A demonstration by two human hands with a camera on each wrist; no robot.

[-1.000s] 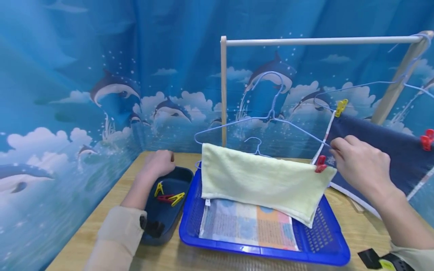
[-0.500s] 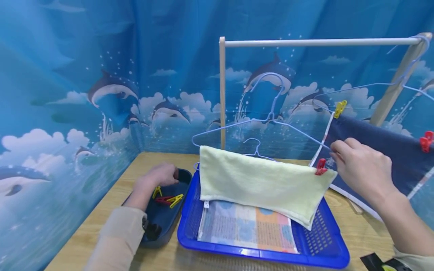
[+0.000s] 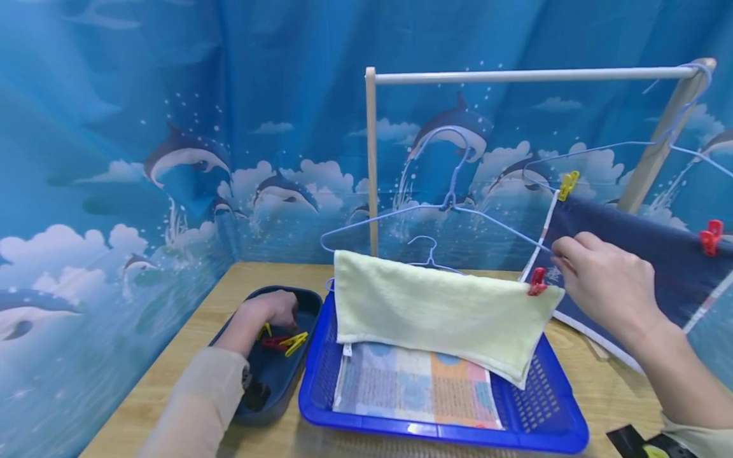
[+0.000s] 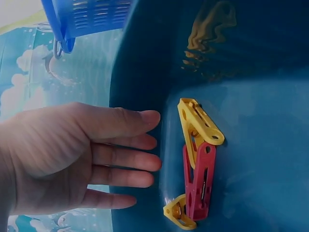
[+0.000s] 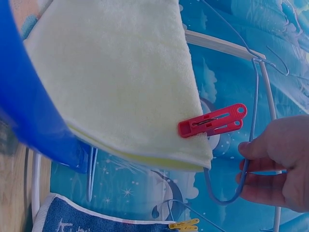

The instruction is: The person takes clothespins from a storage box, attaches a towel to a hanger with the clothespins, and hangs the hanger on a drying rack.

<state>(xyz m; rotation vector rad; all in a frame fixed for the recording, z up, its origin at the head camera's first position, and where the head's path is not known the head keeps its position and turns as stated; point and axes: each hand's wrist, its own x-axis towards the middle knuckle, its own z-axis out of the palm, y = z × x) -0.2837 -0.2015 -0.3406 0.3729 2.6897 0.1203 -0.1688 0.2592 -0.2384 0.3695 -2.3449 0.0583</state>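
In the head view my left hand is down in a dark blue bin, near several clothespins. The left wrist view shows that hand with fingers extended and nothing in them, just short of a yellow clothespin, a red clothespin and another yellow one lower down. My right hand pinches the right end of a light blue wire hanger. A pale yellow towel hangs folded over the hanger's lower bar. One red clothespin clamps the towel near its right corner.
A blue basket beneath the towel holds a checked, printed cloth. Behind stands a rack with a white rail. At right, a navy towel hangs from another hanger with a yellow and a red clothespin.
My left hand has moved from beyond the bin's far edge down into it, toward the clothespins. My right hand keeps its grip on the hanger; the view shifted slightly.
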